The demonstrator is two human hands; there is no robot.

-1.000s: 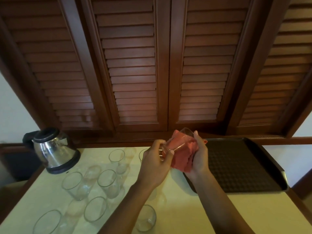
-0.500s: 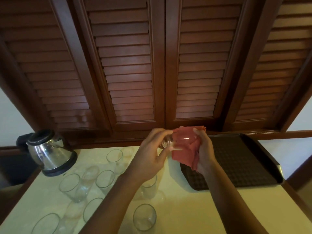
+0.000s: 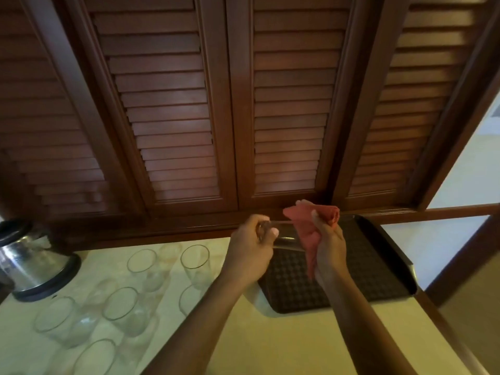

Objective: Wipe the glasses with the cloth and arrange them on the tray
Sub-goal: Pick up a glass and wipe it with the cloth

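Glass tumbler (image 3: 281,236) is lying sideways above the tray (image 3: 378,263), prob so the pink cloth (image 3: 311,226) gets at the open end. Left hand (image 3: 251,247) fingers are curling round its base; right hand (image 3: 328,239) fingers are pinching the cloth at the mouth. Other glasses (image 3: 119,309) are waiting on the counter (image 3: 270,345), tray's w/o any yet.

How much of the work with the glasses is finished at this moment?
Done: nothing visible; the tray shows no glasses. In hand: the left hand holds one glass while the right hand wipes it with the red cloth. Left: the glasses on the counter.
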